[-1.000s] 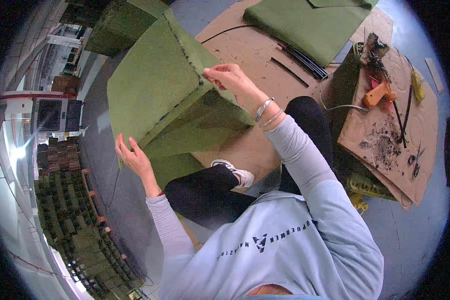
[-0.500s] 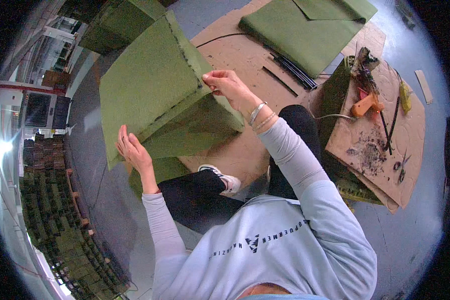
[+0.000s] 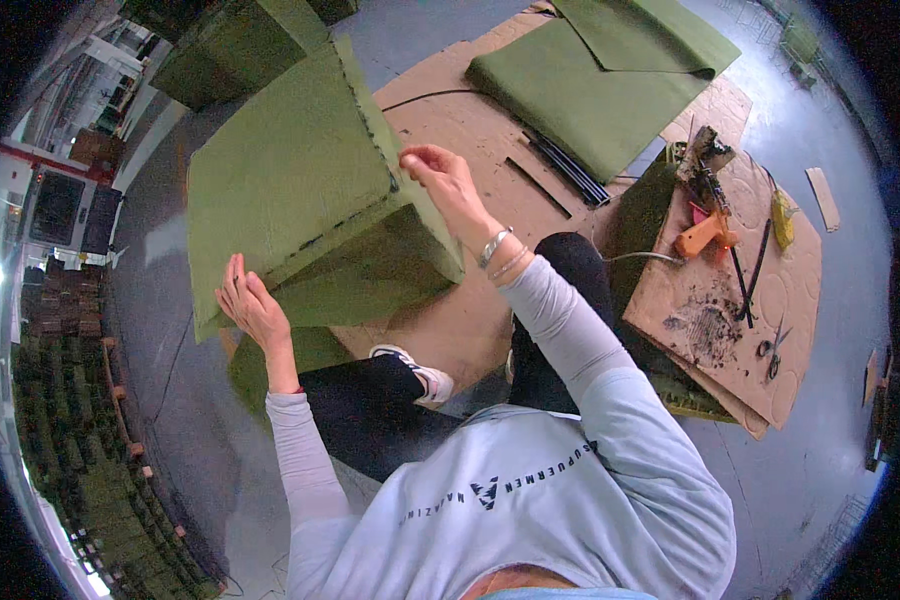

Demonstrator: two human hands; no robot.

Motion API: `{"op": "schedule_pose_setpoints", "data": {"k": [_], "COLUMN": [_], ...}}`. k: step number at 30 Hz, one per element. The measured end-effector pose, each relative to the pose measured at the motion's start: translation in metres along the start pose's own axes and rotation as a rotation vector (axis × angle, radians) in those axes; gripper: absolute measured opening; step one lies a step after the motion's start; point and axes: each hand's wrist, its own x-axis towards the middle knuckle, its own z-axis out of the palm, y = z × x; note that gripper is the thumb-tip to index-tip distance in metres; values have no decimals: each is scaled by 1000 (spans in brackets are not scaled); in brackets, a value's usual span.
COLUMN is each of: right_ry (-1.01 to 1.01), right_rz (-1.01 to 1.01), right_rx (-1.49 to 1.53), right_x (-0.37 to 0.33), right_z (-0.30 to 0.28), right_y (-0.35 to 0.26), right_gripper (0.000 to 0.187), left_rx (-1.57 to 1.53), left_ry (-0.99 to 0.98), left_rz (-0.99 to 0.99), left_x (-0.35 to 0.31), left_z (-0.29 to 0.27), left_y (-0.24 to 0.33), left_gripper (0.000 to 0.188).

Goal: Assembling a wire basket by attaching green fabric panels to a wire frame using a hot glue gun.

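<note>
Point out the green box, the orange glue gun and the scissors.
Green box [image 3: 292,178]: head view, on its broad flat panel.
Orange glue gun [image 3: 700,237]: head view, on its orange body.
Scissors [image 3: 775,349]: head view, about where the blades meet the handles.

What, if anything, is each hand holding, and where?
Cannot be told: the left hand is at the near edge of the green box, the right hand by its corner seam.
</note>
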Motion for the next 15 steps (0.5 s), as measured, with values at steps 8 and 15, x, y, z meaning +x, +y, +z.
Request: {"op": "schedule_pose_setpoints", "data": {"k": [8, 15], "right_ry": [-264, -305], "right_rz": [-418, -378], "right_rx": [-434, -365], "right_x": [-24, -16], "right_z": [7, -11], "right_y": [9, 16], "right_gripper": [63, 61], "left_rx": [-9, -4], "left_ry": [-13, -8], "left_rz": [4, 2], "left_x": [0, 1], "left_z": [-4, -3], "left_y": [1, 4], "left_gripper": [41, 42]}}
